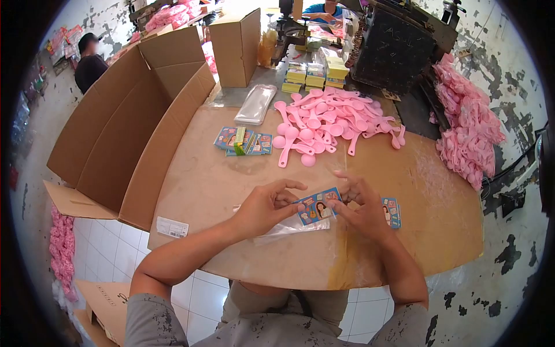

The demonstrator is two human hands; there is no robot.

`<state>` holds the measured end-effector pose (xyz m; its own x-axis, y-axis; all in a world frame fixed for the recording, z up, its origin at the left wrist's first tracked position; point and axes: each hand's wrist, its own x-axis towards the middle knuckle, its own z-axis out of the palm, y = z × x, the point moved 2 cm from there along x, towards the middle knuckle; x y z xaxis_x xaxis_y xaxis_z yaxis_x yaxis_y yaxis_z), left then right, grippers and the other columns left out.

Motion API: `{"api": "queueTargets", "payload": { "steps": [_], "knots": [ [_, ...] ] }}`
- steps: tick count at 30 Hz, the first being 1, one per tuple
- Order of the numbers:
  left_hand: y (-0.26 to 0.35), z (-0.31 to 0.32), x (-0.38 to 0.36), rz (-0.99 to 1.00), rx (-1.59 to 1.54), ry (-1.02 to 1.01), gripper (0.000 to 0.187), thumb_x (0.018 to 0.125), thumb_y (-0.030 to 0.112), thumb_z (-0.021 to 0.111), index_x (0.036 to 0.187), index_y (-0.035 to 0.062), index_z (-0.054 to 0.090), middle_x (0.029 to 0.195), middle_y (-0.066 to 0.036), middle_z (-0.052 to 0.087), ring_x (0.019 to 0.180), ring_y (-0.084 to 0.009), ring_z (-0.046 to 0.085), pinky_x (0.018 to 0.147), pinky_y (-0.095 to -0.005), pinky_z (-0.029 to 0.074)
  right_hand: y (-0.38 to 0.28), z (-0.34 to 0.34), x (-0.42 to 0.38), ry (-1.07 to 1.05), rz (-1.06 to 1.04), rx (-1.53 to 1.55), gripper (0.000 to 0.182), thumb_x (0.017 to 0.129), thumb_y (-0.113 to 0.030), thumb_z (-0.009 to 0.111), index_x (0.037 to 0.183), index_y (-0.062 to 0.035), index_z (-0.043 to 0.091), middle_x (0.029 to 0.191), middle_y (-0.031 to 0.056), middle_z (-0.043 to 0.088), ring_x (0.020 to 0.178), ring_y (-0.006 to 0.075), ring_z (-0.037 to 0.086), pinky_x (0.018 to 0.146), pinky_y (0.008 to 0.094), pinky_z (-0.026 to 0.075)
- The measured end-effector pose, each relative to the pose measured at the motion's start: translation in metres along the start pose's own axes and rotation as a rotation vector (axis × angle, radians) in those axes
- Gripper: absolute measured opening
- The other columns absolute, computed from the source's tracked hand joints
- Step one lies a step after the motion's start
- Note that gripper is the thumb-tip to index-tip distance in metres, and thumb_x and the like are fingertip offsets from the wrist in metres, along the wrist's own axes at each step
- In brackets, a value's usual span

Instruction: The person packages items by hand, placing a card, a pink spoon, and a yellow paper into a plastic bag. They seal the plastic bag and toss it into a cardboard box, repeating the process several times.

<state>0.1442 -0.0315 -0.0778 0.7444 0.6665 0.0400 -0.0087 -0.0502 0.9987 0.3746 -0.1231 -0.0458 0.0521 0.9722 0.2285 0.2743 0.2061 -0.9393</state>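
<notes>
Between my two hands is a blue printed card [318,207], held low over the table. My left hand [267,205] pinches its left edge, and my right hand [361,207] has the thumb on its right end. Under the card and my left hand lie clear plastic bags [295,230]. A small stack of similar cards [391,213] sits just right of my right hand. Farther back are banded card bundles [243,142] and a heap of pink plastic spoons [324,118].
A large open cardboard box [124,127] stands left of the table [231,254]. Clear sleeves [256,104], card stacks [306,74] and an upright carton [234,49] are at the back. Wrapped pink items [468,121] hang right, by a dark machine [390,49]. Two people are beyond.
</notes>
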Motion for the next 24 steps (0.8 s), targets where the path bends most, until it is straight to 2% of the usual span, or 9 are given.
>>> {"api": "queueTargets", "payload": {
  "steps": [3, 6, 9, 12, 15, 18, 21, 24],
  "knots": [
    [0.005, 0.004, -0.002, -0.001, 0.001, -0.014, 0.044, 0.101, 0.002, 0.070, 0.141, -0.0013, 0.055, 0.104, -0.012, 0.076, 0.095, -0.0116, 0.073, 0.079, -0.0249, 0.058, 0.022, 0.001, 0.000, 0.140, -0.014, 0.088, 0.022, 0.096, -0.009, 0.078, 0.116, -0.0007, 0.073, 0.094, 0.0030, 0.072, 0.078, 0.0087, 0.065, 0.070, 0.0261, 0.052],
    [0.008, 0.005, -0.003, -0.008, -0.066, -0.015, 0.041, 0.102, 0.002, 0.068, 0.141, -0.0010, 0.055, 0.107, -0.012, 0.076, 0.095, -0.0109, 0.073, 0.076, -0.0247, 0.058, 0.027, 0.005, -0.003, 0.001, 0.088, 0.127, 0.025, 0.097, -0.015, 0.078, 0.116, 0.0005, 0.072, 0.098, 0.0061, 0.071, 0.087, 0.0121, 0.067, 0.075, 0.0293, 0.054],
    [0.007, 0.004, -0.006, -0.017, -0.055, -0.034, 0.040, 0.103, 0.002, 0.066, 0.142, 0.0000, 0.055, 0.108, -0.010, 0.076, 0.094, -0.0092, 0.072, 0.075, -0.0236, 0.057, 0.006, 0.008, 0.006, -0.304, -0.209, -0.172, 0.023, 0.101, -0.017, 0.071, 0.114, 0.0016, 0.071, 0.107, 0.0103, 0.070, 0.099, 0.0191, 0.067, 0.085, 0.0343, 0.054],
    [0.003, 0.001, -0.003, -0.001, 0.008, -0.017, 0.040, 0.104, 0.002, 0.065, 0.142, 0.0009, 0.056, 0.108, -0.009, 0.076, 0.093, -0.0078, 0.070, 0.073, -0.0225, 0.055, 0.010, -0.002, 0.026, -0.349, -0.097, -0.231, 0.024, 0.103, -0.015, 0.065, 0.121, 0.0001, 0.069, 0.116, 0.0144, 0.069, 0.110, 0.0288, 0.066, 0.095, 0.0408, 0.052],
    [-0.001, 0.001, -0.001, -0.006, -0.073, -0.008, 0.039, 0.104, 0.003, 0.066, 0.142, 0.0008, 0.057, 0.109, -0.008, 0.075, 0.093, -0.0071, 0.070, 0.074, -0.0221, 0.054, 0.005, -0.005, 0.059, -0.176, -0.209, -0.628, 0.035, 0.100, -0.011, 0.064, 0.134, -0.0028, 0.064, 0.128, 0.0153, 0.067, 0.118, 0.0337, 0.065, 0.101, 0.0442, 0.051],
    [-0.002, 0.001, 0.000, -0.010, -0.131, -0.035, 0.038, 0.104, 0.004, 0.066, 0.141, -0.0003, 0.058, 0.112, -0.008, 0.075, 0.096, -0.0070, 0.069, 0.076, -0.0223, 0.055, 0.011, 0.018, 0.093, -0.209, -0.524, -0.822, 0.047, 0.094, -0.008, 0.065, 0.141, -0.0055, 0.059, 0.138, 0.0145, 0.062, 0.129, 0.0344, 0.060, 0.107, 0.0454, 0.048],
    [-0.005, 0.002, 0.000, -0.020, -0.135, -0.092, 0.035, 0.104, 0.005, 0.066, 0.138, -0.0016, 0.060, 0.115, -0.008, 0.074, 0.100, -0.0078, 0.069, 0.080, -0.0235, 0.056, 0.031, 0.047, 0.121, -0.268, -0.727, -0.925, 0.059, 0.087, -0.003, 0.065, 0.145, -0.0084, 0.057, 0.152, 0.0152, 0.054, 0.139, 0.0340, 0.054, 0.112, 0.0467, 0.047],
    [-0.004, 0.000, 0.000, -0.030, -0.132, -0.125, 0.031, 0.104, 0.005, 0.066, 0.134, -0.0025, 0.063, 0.115, -0.009, 0.074, 0.101, -0.0091, 0.069, 0.083, -0.0251, 0.057, 0.056, 0.051, 0.131, -0.282, -0.799, -1.055, 0.050, 0.088, -0.005, 0.065, 0.138, -0.0090, 0.061, 0.148, 0.0108, 0.057, 0.135, 0.0300, 0.057, 0.112, 0.0422, 0.046]
  ]
}}
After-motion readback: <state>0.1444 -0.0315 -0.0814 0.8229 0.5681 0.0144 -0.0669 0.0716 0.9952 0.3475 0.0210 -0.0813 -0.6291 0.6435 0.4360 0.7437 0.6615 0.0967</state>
